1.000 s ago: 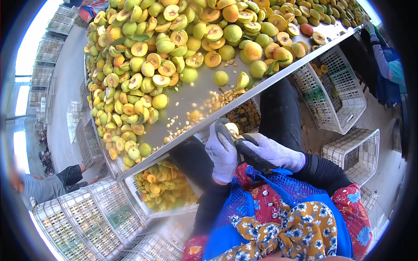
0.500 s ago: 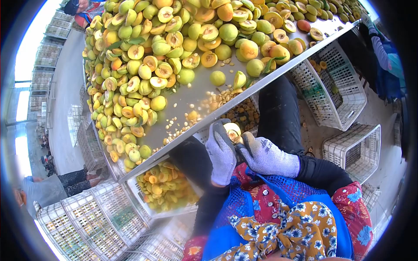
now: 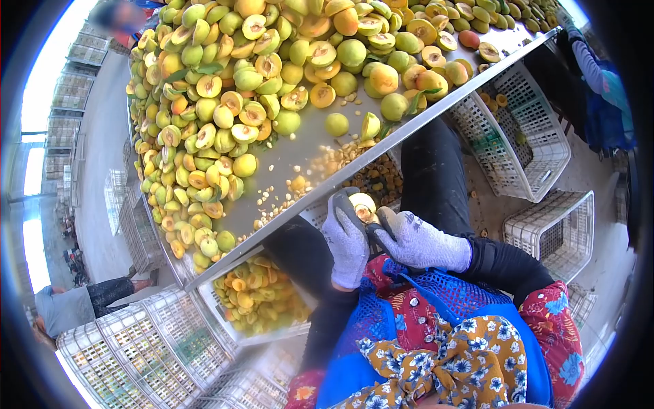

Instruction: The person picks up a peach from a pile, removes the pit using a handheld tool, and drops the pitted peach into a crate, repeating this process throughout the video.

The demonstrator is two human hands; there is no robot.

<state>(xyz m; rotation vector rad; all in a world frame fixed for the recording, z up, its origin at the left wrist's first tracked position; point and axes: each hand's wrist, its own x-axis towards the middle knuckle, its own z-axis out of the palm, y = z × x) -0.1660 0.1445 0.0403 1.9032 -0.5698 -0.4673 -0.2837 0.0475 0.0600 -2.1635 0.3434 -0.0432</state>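
Note:
My left hand [image 3: 346,238], in a grey glove with dark fingertips, is closed round a cut yellow fruit half [image 3: 363,206] with its inner face showing. Close beside it, my right hand [image 3: 417,240], gloved alike, has its fingers pressed together against the same fruit. Both hands are just below the metal edge of a table [image 3: 300,217]. Heaped on that table are many green and yellow fruits [image 3: 235,123], many of them halved, and small pits [image 3: 283,198] lie loose near its edge.
Below the table stands a crate of fruit halves [image 3: 255,293]. White crates [image 3: 521,129] are at the right, with another [image 3: 548,228] lower down and more [image 3: 146,337] at the lower left. A person in grey [image 3: 68,307] is at the left; another person's sleeve [image 3: 587,65] shows upper right.
The view has shifted slightly. The person at the left has changed position. My hands remain together at the fruit half with barely any movement.

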